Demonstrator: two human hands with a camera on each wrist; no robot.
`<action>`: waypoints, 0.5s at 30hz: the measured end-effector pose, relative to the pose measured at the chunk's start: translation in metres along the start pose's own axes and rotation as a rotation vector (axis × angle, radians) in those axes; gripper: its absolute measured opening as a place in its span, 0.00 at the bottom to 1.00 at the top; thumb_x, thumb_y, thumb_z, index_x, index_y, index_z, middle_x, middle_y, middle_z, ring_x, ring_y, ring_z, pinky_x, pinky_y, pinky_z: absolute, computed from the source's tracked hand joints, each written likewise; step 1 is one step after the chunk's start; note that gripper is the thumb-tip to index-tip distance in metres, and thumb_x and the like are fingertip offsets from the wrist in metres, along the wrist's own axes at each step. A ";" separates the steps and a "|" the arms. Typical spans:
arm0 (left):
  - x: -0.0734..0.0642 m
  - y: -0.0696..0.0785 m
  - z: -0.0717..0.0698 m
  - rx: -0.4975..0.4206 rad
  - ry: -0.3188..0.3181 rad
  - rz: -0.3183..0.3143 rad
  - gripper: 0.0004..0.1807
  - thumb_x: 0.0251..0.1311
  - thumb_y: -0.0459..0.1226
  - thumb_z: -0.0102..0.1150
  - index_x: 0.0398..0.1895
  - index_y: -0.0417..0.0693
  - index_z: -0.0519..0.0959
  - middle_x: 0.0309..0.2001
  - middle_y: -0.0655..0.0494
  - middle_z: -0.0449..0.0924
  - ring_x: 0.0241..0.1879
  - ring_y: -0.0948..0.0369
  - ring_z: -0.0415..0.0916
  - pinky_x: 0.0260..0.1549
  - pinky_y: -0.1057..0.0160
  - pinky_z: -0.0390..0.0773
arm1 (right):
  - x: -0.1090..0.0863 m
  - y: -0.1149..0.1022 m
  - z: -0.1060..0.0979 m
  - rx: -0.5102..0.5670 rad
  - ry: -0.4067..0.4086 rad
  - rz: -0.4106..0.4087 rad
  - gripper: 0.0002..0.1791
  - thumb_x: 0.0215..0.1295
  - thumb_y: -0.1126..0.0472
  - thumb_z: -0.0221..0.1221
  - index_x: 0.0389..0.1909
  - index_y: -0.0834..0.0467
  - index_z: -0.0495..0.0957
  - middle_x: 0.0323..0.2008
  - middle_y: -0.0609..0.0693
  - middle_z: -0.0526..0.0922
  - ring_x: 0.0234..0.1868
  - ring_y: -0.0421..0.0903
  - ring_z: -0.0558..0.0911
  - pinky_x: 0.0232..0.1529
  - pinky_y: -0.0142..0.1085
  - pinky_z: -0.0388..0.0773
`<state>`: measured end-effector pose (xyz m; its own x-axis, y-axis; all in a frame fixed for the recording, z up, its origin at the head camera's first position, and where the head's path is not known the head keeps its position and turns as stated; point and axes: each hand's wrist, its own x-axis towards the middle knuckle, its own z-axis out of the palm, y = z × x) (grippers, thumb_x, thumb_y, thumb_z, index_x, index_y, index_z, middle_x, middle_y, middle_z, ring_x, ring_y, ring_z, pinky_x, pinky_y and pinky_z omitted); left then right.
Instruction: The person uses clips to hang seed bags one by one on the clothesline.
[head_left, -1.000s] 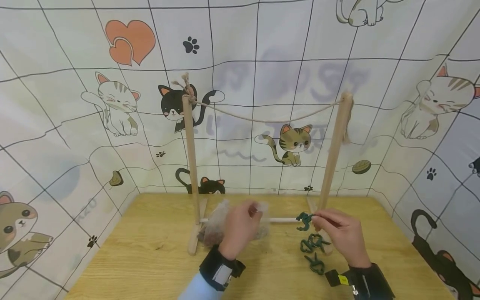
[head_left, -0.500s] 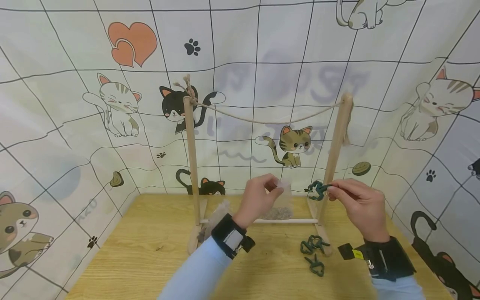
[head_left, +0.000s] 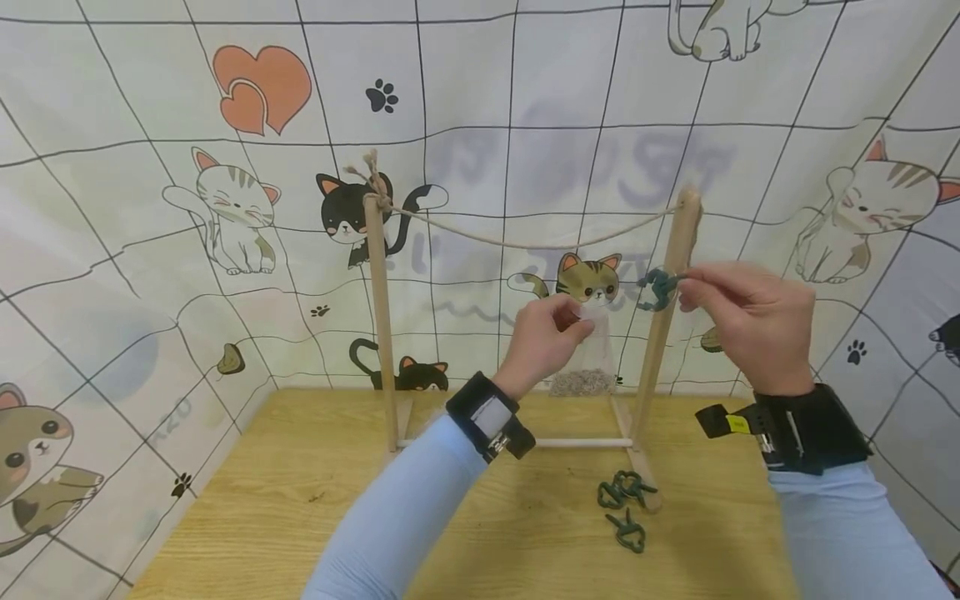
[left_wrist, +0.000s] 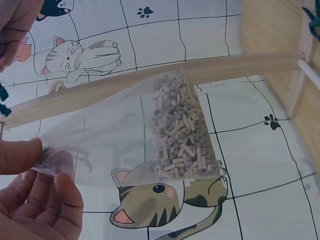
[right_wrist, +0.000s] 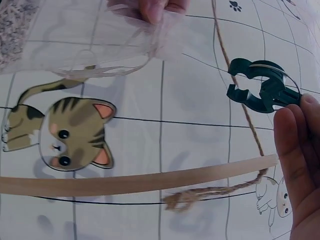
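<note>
My left hand (head_left: 546,340) pinches the top of a sheer mesh bag (left_wrist: 181,127), which hangs with small pale and grey pellets gathered at its bottom. Between thumb and fingertips, my right hand (head_left: 753,321) holds a green plastic clip (right_wrist: 267,87) by its handle end; its curved mouth faces left. That clip is in front of the right wooden post (head_left: 663,333), below the rope (head_left: 517,245). In the head view the bag hangs left of this post, lower than the sagging rope and apart from it.
Several more green clips (head_left: 627,532) lie on the wooden table (head_left: 300,500) near the post's right foot. The frame's left post (head_left: 381,325) carries the knotted rope end. A white rod (head_left: 577,443) joins the two feet low down. Cat-printed cloth (head_left: 465,75) surrounds the table.
Both hands have risen from table level and moved right. The left has lifted the mesh bag off the table; the right has carried the green clip up beside the post.
</note>
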<state>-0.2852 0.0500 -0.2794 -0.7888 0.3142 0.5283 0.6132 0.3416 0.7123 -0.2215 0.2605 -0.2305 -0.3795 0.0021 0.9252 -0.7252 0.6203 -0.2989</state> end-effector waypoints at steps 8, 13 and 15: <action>0.023 0.019 0.003 -0.021 0.049 -0.055 0.09 0.57 0.41 0.60 0.39 0.48 0.80 0.34 0.56 0.79 0.32 0.65 0.74 0.31 0.72 0.71 | 0.042 -0.001 -0.005 -0.045 0.044 -0.016 0.05 0.54 0.67 0.63 0.32 0.60 0.85 0.26 0.43 0.84 0.26 0.30 0.78 0.30 0.22 0.71; 0.037 0.027 0.005 -0.053 0.070 -0.108 0.10 0.57 0.42 0.60 0.39 0.49 0.80 0.34 0.58 0.79 0.31 0.66 0.74 0.30 0.71 0.71 | 0.060 -0.003 -0.009 -0.070 0.031 0.008 0.07 0.56 0.64 0.62 0.35 0.60 0.84 0.27 0.32 0.81 0.27 0.31 0.78 0.33 0.22 0.72; 0.042 0.030 0.005 -0.081 0.071 -0.129 0.11 0.58 0.42 0.59 0.41 0.48 0.80 0.34 0.58 0.79 0.29 0.67 0.75 0.29 0.71 0.72 | 0.066 -0.002 -0.011 -0.085 0.026 0.019 0.08 0.56 0.62 0.63 0.36 0.58 0.85 0.27 0.30 0.80 0.27 0.31 0.78 0.34 0.22 0.72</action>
<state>-0.2992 0.0782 -0.2381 -0.8638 0.2080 0.4589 0.5030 0.3015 0.8100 -0.2390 0.2677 -0.1667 -0.3764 0.0342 0.9258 -0.6663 0.6843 -0.2962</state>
